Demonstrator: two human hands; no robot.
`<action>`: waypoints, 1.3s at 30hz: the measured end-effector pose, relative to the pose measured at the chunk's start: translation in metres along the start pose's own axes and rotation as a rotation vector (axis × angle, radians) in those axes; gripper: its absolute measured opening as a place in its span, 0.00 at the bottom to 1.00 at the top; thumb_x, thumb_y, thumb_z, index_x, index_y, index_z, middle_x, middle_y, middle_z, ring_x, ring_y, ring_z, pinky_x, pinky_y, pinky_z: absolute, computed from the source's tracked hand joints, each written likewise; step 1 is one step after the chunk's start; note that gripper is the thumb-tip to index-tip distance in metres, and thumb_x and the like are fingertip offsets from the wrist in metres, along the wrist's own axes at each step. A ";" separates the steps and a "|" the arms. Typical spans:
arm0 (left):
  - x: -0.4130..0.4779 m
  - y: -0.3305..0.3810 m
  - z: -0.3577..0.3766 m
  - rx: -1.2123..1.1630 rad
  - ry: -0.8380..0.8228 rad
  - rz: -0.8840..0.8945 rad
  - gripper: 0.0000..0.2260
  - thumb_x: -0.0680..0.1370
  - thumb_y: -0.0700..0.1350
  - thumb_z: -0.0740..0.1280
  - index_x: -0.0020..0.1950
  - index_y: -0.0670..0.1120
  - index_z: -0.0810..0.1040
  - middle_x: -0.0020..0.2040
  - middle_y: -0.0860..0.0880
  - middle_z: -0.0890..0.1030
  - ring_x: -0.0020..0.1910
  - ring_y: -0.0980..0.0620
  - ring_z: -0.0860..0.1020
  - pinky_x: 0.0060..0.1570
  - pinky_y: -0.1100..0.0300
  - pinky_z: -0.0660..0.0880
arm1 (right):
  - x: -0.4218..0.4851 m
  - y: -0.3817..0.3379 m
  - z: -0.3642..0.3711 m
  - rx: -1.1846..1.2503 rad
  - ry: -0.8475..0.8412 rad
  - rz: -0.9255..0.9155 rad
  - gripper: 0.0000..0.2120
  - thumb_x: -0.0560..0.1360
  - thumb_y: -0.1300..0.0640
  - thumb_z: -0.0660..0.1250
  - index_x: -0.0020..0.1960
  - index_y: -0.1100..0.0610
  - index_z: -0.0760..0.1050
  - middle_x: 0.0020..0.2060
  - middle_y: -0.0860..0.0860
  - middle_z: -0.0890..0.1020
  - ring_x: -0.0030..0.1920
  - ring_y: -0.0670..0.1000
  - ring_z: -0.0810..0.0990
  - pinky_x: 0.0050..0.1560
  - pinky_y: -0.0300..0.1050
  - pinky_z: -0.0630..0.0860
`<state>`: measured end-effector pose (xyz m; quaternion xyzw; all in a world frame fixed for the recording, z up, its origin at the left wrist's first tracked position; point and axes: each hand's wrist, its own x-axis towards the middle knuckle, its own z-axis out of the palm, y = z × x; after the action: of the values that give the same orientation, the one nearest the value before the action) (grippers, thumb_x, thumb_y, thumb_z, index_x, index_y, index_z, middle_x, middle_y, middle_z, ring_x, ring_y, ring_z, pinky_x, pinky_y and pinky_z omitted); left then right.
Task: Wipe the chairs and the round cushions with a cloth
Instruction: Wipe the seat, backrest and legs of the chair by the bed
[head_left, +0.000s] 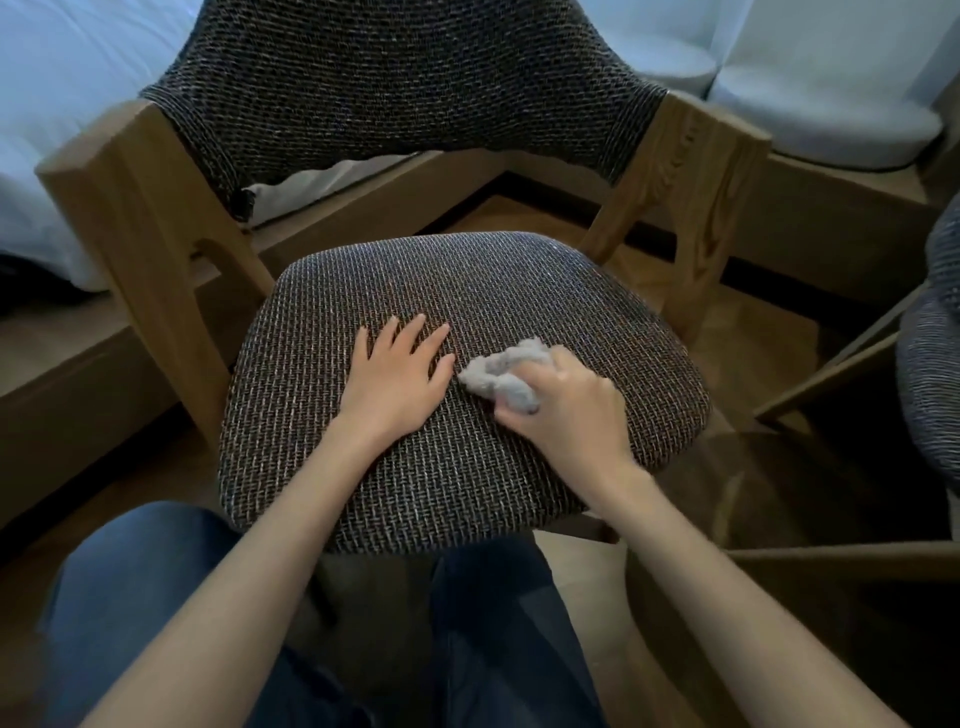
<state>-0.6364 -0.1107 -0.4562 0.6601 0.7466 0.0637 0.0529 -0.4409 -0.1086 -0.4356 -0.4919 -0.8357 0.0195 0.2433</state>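
The right hand (566, 410) bunches the cloth (501, 376) in a closed grip at mid-seat cushion (415, 493) — unwiped weave stretches leftward, where the left hand (397, 371) lies flat, fingers spread — nothing held.

You have two chairs in view — one wooden-framed chair (150, 218) straight ahead, a second chair (930, 364) only partly showing at the right edge. One grey cloth (501, 376). Two pale round cushions (826, 109) on the bench behind — the nearer (670, 52) mostly hidden. Two bare hands — left (397, 371), right (563, 410).
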 end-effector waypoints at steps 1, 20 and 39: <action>-0.002 0.000 0.001 0.002 0.003 -0.002 0.24 0.82 0.59 0.44 0.78 0.57 0.52 0.79 0.51 0.51 0.78 0.48 0.47 0.74 0.45 0.40 | 0.001 0.012 -0.006 -0.027 -0.002 0.005 0.13 0.69 0.45 0.72 0.52 0.47 0.81 0.42 0.49 0.78 0.32 0.47 0.72 0.30 0.36 0.65; -0.014 0.002 0.000 -0.019 0.053 -0.003 0.23 0.82 0.58 0.47 0.77 0.57 0.57 0.78 0.50 0.57 0.77 0.48 0.52 0.75 0.45 0.44 | -0.004 0.080 -0.033 -0.061 0.186 0.272 0.13 0.73 0.45 0.68 0.51 0.53 0.81 0.46 0.54 0.78 0.41 0.54 0.78 0.37 0.43 0.70; -0.003 -0.048 -0.018 0.031 0.055 -0.139 0.22 0.82 0.59 0.49 0.75 0.58 0.61 0.77 0.51 0.59 0.76 0.49 0.54 0.74 0.48 0.46 | 0.044 -0.008 0.019 0.059 -0.071 -0.170 0.14 0.72 0.45 0.68 0.55 0.49 0.79 0.42 0.49 0.73 0.38 0.53 0.75 0.35 0.42 0.67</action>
<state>-0.6857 -0.1195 -0.4458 0.6055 0.7926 0.0663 0.0263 -0.4725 -0.0723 -0.4334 -0.4110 -0.8816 0.0409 0.2285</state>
